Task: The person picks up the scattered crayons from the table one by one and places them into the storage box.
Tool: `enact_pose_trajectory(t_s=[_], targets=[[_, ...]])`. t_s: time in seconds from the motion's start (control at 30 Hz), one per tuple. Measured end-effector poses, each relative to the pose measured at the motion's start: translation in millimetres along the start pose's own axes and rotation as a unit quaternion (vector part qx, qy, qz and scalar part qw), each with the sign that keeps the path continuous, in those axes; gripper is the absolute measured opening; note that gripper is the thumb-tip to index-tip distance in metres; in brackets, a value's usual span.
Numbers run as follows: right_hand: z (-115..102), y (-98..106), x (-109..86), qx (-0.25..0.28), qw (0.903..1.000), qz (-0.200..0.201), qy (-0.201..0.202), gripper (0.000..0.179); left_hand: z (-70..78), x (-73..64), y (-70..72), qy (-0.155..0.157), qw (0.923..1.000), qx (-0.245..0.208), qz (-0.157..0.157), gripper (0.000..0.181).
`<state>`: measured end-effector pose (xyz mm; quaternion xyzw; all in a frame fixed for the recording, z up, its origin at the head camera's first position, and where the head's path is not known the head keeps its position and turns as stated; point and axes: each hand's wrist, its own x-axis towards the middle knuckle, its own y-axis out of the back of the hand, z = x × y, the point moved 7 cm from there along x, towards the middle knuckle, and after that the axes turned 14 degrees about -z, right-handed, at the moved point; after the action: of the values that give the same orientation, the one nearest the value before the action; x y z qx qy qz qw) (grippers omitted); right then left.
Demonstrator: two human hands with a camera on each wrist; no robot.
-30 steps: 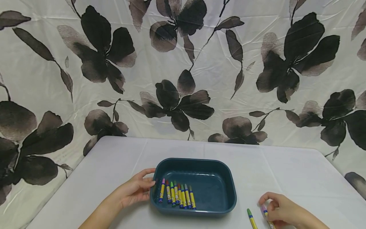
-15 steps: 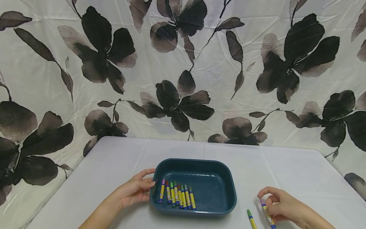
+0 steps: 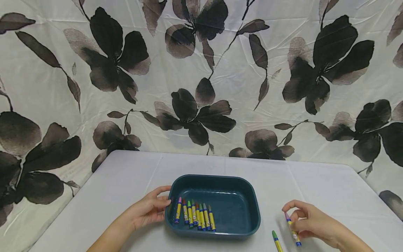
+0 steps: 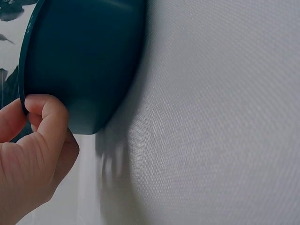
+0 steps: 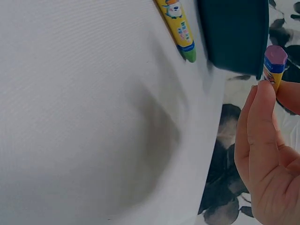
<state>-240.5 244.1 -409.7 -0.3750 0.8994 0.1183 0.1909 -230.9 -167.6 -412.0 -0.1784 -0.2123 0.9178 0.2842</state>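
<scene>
My left hand (image 3: 151, 208) grips the left rim of a dark teal tray (image 3: 217, 236), thumb and fingers on either side of the edge, as the left wrist view also shows. In the tray's left half several crayons (image 3: 190, 214) lie side by side, with yellow wrappers and blue bands, their tips pink, red, green and darker shades. To the right of the tray, my right hand (image 3: 313, 222) pinches a purple crayon (image 3: 297, 240) just above the table; in the right wrist view its flat purple end (image 5: 276, 55) points toward the camera. A green crayon (image 3: 276, 239) lies on the table between tray and right hand.
A white cloth covers the table (image 3: 132, 168), whose far edge runs behind the tray. Beyond it hangs a white curtain (image 3: 239, 77) printed with dark flowers. The tray's right half shows bare bottom.
My right hand has lifted the purple crayon off the table and moved slightly up and to the left with it. The left hand and the tray stay where they were.
</scene>
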Motion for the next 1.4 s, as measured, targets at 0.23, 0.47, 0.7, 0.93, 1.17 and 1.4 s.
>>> enact_pose_trajectory(t_s=[0.23,0.47,0.7,0.93,1.17,1.4], targets=[[-5,-1,0.4,0.001,0.9999,0.001,0.010,0.036,-0.3,0.3,0.8,0.002,1.0000,-0.001,0.005,0.069],[-12,-3,2.9,0.007,0.9996,-0.012,0.025,0.033,-0.4,0.1,1.4,0.001,1.0000,0.000,0.006,0.067],[-18,-6,6.3,0.012,0.9984,-0.032,0.046,0.031,-0.8,-0.1,1.8,0.000,1.0000,-0.001,0.006,0.067],[-25,-12,10.7,0.012,0.9968,-0.045,0.065,0.032,-0.3,-0.5,1.0,0.000,1.0000,0.000,0.003,0.066],[-33,-17,14.6,0.017,0.9938,-0.065,0.088,0.032,-0.7,0.4,1.7,0.001,1.0000,-0.001,0.005,0.065],[-37,-18,16.9,0.020,0.9940,-0.061,0.089,0.032,-0.9,0.5,2.5,-0.001,1.0000,0.001,0.002,0.067]])
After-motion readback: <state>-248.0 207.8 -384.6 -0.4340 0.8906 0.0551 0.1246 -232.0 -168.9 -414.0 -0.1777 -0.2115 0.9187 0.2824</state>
